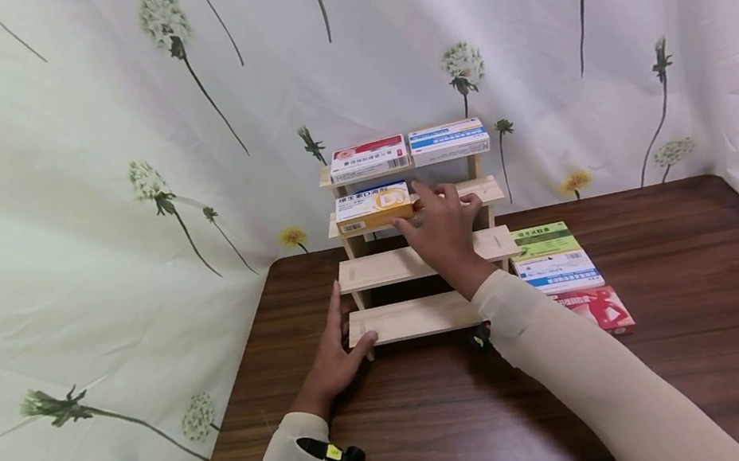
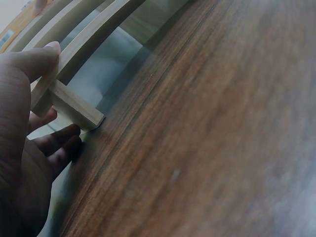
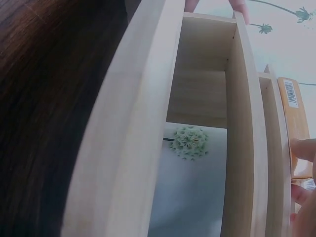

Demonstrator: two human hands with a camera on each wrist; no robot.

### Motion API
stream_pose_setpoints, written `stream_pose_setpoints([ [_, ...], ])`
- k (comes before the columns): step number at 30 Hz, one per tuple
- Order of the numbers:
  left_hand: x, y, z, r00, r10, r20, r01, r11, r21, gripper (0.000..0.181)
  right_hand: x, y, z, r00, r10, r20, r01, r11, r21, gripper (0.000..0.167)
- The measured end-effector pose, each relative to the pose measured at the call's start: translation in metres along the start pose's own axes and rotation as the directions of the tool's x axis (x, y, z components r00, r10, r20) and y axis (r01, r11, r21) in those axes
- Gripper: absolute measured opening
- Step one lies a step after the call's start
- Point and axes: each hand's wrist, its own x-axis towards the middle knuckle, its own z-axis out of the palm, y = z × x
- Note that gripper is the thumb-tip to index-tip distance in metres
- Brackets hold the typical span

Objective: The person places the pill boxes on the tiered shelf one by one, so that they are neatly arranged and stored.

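We find the left hand (image 1: 331,361) gripping the rack (image 1: 383,269) by its lowest shelf (image 1: 420,318), 7 o'clock. At 10 o'clock, the right hand (image 1: 445,230) pinches the yellow box (image 1: 369,209) at the 3rd shelf (image 1: 483,189) up. We judge placing underway; next calls for squaring, then release.

head: high, forward-down | left wrist: low, close | right wrist: closer | shared: rack (image 1: 413,320)

Brown table (image 1: 430,430) beneath shelf (image 1: 413,320) and boxes (image 1: 558,273)
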Motion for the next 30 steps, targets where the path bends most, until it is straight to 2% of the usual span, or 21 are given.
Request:
stream_pose_setpoints([
  [10, 0.001, 0.0, 0.0, 1.0, 0.002, -0.003, -0.002, 1.0, 0.001, 0.109, -0.001, 0.0, -0.008, 1.0, -0.017, 0.01, 0.018, 1.0, -0.022, 0.073],
  [30, 0.0, 0.0, 0.001, 1.0, 0.011, -0.009, -0.011, 1.0, 0.007, 0.109, -0.005, 0.022, -0.042, 1.0, 0.007, 0.008, -0.008, 0.998, 0.055, 0.07],
])
